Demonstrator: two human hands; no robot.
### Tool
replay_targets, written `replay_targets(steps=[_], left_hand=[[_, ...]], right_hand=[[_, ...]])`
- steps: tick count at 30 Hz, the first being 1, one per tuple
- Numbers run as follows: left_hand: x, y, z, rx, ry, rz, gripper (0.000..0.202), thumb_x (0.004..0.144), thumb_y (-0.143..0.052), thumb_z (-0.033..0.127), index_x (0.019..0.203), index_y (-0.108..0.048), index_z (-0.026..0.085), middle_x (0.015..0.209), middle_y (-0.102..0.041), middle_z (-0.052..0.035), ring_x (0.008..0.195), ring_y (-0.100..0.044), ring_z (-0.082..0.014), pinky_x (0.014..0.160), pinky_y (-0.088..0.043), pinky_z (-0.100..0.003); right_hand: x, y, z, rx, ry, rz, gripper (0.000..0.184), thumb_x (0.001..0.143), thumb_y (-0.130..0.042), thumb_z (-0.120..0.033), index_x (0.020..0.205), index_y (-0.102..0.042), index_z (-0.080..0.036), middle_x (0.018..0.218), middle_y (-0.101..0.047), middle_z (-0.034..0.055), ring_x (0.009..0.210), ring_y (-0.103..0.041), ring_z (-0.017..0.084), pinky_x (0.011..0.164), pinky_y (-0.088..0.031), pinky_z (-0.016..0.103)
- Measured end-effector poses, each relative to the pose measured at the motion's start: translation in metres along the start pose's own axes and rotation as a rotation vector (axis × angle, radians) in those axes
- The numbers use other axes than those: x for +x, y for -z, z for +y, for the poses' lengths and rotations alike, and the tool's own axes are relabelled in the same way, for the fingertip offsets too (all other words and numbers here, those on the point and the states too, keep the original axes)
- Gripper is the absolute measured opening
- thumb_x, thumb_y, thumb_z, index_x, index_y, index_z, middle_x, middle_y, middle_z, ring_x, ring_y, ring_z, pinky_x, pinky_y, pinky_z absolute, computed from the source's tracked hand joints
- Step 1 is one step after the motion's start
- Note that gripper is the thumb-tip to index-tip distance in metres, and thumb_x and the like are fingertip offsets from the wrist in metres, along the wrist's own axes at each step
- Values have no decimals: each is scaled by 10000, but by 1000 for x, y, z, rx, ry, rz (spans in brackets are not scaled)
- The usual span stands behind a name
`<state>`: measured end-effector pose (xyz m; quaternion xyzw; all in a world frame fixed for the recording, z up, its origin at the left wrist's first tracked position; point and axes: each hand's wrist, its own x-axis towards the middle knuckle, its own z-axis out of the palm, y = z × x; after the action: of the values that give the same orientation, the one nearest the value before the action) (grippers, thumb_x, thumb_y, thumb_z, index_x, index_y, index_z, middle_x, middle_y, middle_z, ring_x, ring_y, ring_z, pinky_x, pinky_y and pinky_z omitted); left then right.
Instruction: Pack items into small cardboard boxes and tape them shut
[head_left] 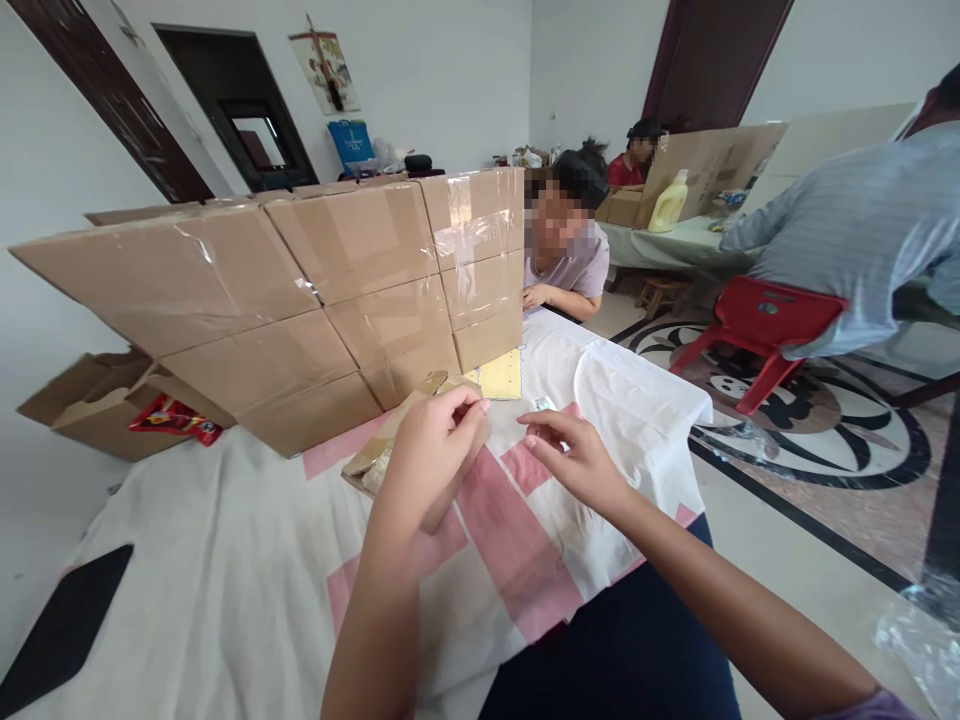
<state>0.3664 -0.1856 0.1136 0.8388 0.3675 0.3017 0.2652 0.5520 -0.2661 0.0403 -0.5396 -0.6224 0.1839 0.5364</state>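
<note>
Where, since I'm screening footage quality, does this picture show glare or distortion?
All in the head view: glare streaks the clear tape on the cardboard boxes; wide-angle distortion makes the reddish-brown door at upper right lean; the left hand and right hand look reasonably clear.

- You are in what looks like a room of a home, set up as a simple workroom.
- The home shows in the white walls (450,80), the dark doorway (232,100) and the hanging scroll (325,70).
- Below you to the right, the tiled floor (750,525) bears a decorative round medallion (847,430).
- The seats you can see are household ones: a red plastic chair (780,312) and a low stool (664,293).
- The workroom shows in your cloth-covered worktop (217,590), its wall of taped boxes (367,260), and a second worktop (641,246) with cardboard panels (701,170).
- Three other people share the room with you.
</note>
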Motion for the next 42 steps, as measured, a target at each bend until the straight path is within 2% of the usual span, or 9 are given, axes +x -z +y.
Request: replay_targets(steps=[2, 4, 9, 13, 25, 33, 38, 40, 42], left_hand=[[-1, 7, -3, 27, -29, -20, 273, 964, -498, 382, 760, -611, 240, 721, -657, 40, 642, -542, -153, 624, -346, -304], [-3, 12, -4, 56, -44, -28, 284, 969, -486, 382, 766, -625, 240, 731, -670, 28, 666, -561, -162, 628, -343, -306], [-6, 19, -7, 60, -41, -43, 291, 973, -478, 385, 795, -659, 245, 771, -684, 12, 719, -585, -173, 620, -339, -300], [-7, 29, -14, 77, -14, -35, 249, 964, -505, 371, 806, -661, 257, 758, -675, 31, 709, -576, -162, 610, -336, -298], [-19, 57, -23, 11, 29, -5, 221, 949, -548, 382, 800, -657, 259, 684, -606, 54, 626, -511, -130, 574, -346, -271], [-20, 62, -31, 41, 30, 18, 233, 944, -546, 389, 780, -638, 252, 672, -595, 51, 605, -493, -130, 579, -341, -276], [-20, 67, -38, 103, 63, 119, 258, 947, -526, 400, 758, -607, 244, 636, -545, 47, 592, -462, -135, 571, -325, -280], [-22, 71, -40, 80, 80, 109, 258, 945, -529, 409, 766, -612, 244, 640, -551, 45, 590, -464, -135, 564, -327, -275], [-24, 74, -41, 36, 84, 73, 255, 947, -533, 414, 778, -621, 244, 650, -565, 45, 596, -471, -134, 560, -333, -268]], right_hand=[[7, -5, -8, 254, -145, -95, 319, 960, -577, -444, 1130, -696, -203, 828, -670, 34, 637, -554, 132, 600, -461, 283], [15, -11, -17, 415, -188, -160, 318, 927, -619, -460, 1081, -713, -198, 815, -662, 24, 605, -518, 110, 574, -439, 266], [29, -29, -29, 585, -207, -179, 254, 835, -736, -423, 811, -693, -175, 706, -621, -1, 574, -457, 92, 529, -354, 241], [33, -40, -30, 694, -284, -165, 254, 856, -695, -414, 779, -663, -174, 659, -600, -10, 504, -369, 75, 475, -246, 238], [39, -68, -36, 738, -259, -232, 245, 855, -710, -380, 731, -627, -185, 624, -573, -32, 492, -332, 73, 477, -215, 248], [43, -75, -38, 647, -189, -184, 187, 829, -700, -313, 709, -622, -192, 625, -540, -35, 556, -425, 92, 522, -305, 245], [44, -77, -35, 599, -177, -133, 160, 784, -675, -257, 661, -594, -195, 617, -523, -41, 546, -418, 94, 517, -318, 247], [44, -78, -32, 607, -186, -120, 151, 817, -667, -271, 696, -619, -194, 621, -524, -39, 544, -400, 93, 511, -299, 245], [46, -79, -30, 627, -194, -143, 120, 866, -656, -305, 826, -683, -196, 645, -545, -35, 546, -391, 92, 513, -286, 245]])
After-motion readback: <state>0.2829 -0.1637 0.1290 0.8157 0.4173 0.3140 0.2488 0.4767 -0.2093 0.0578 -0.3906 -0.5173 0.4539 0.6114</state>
